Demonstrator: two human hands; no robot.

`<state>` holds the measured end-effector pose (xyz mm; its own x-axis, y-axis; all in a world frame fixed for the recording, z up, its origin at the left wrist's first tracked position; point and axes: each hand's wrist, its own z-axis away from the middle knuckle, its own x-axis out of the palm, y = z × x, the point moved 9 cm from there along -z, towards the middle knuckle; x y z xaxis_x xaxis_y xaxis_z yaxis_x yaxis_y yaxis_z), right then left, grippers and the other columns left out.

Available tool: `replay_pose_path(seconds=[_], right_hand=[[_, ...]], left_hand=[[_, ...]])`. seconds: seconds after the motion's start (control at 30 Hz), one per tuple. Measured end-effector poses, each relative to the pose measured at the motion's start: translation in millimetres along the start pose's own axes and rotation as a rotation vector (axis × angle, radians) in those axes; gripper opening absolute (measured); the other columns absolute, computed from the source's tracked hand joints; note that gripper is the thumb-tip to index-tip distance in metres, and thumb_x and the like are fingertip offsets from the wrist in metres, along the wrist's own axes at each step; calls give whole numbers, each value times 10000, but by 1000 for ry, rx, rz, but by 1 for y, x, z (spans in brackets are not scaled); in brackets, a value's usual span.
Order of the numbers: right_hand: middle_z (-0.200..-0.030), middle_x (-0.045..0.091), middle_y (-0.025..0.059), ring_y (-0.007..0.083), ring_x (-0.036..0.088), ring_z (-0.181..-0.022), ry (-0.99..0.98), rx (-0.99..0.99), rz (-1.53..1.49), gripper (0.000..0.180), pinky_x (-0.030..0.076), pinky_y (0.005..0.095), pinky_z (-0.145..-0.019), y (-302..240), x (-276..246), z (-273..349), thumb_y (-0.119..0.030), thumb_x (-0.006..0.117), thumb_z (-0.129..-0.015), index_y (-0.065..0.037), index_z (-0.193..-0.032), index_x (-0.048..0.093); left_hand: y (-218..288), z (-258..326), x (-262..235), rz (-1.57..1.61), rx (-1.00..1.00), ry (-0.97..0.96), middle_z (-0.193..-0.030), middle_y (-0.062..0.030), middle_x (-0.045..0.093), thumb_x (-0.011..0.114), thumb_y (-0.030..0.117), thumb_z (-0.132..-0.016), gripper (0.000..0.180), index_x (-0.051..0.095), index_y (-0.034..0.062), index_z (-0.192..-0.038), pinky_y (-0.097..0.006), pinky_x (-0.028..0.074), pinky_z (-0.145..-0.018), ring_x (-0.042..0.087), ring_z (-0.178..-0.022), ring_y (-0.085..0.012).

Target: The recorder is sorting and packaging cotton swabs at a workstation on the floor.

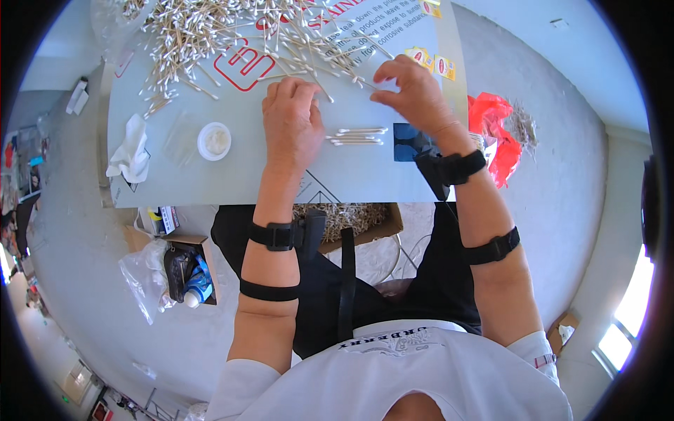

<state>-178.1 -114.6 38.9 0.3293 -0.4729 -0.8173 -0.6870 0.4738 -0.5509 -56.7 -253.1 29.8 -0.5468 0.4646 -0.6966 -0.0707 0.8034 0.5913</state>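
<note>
My left hand [291, 119] rests on the tabletop with its fingers curled together at the near edge of the loose swabs. Whatever its fingertips may hold is hidden. Over to the right, my right hand [415, 95] has thumb and index finger apart, close to the tips of some swabs, with nothing visible between them. A big heap of cotton swabs [189, 35] spreads across the far left and middle of the table. Between my hands and nearer to me, several swabs [357, 137] lie side by side in a small group. Left of my left hand stands a round white container [213, 141].
The table [232, 179] also bears a crumpled tissue [131, 151], clear plastic pieces [182, 137], a dark square [406, 144] and yellow labels [444, 67]. Below are a carton of swabs [361, 221] and a box with a blue bottle [199, 282]. A red plastic bag [495, 116] sits right.
</note>
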Motion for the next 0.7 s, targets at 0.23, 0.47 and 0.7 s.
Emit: replay_pose_path(seconds=[0.23,0.47,0.7], right_hand=[[-758,627,23,124,578,-712,-183,261,-479,109,466,257,-677,16,20,1,-97,630,-884,1,-923,658],[-772,652,10,67,565,-740,-573,237,-870,106,478,226,-729,-25,17,46,-46,635,-859,27,-913,692],[-703,634,47,85,551,-678,-905,216,-716,106,475,250,-670,-46,39,102,-70,659,-856,30,-882,681]], left_hand=[[5,0,0,8,34,-5,-972,-51,587,652,-45,-722,249,649,71,-942,-410,420,-830,543,-974,-278],[3,2,0,-2,10,-19,-989,-51,584,636,-55,-741,238,654,68,-944,-408,415,-829,541,-979,-275],[0,2,1,9,-10,-36,-1003,-54,586,628,-52,-756,231,657,66,-953,-407,416,-848,540,-995,-277]])
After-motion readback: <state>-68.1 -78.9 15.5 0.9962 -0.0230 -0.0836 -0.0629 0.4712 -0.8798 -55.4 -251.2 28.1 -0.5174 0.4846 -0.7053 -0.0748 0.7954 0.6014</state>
